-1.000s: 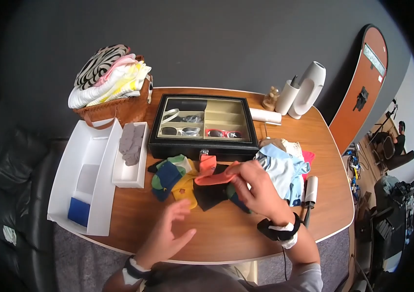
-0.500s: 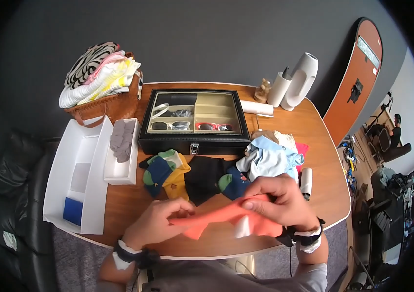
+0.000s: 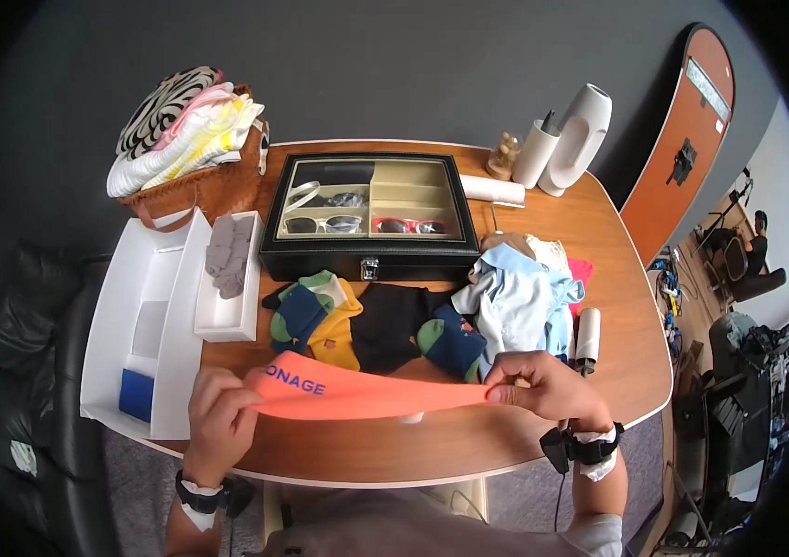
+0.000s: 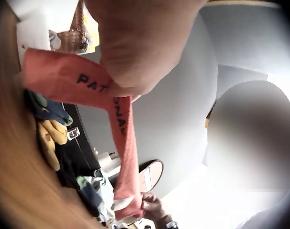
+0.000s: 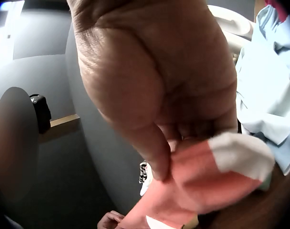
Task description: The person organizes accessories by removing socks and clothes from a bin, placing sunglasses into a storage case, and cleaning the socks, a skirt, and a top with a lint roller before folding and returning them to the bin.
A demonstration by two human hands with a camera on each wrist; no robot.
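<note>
A coral sock with dark lettering is stretched sideways above the front of the table. My left hand pinches one end, and my right hand pinches the other between thumb and fingers. In the right wrist view the sock shows a white patch at the end by my right hand. Part of its lettering shows below my left hand in the left wrist view. Behind it lie a navy-and-green sock, a yellow sock, a black cloth piece and another navy-and-green sock.
A black glasses case with a clear lid stands behind the socks. At left are a long white box and a smaller white box holding grey cloth. Light blue clothing is heaped at right, beside a white cylindrical thing.
My right hand has brought the coral sock from the pile toward me. My left hand has taken hold of it, and both hands have spread apart, pulling it out straight.
</note>
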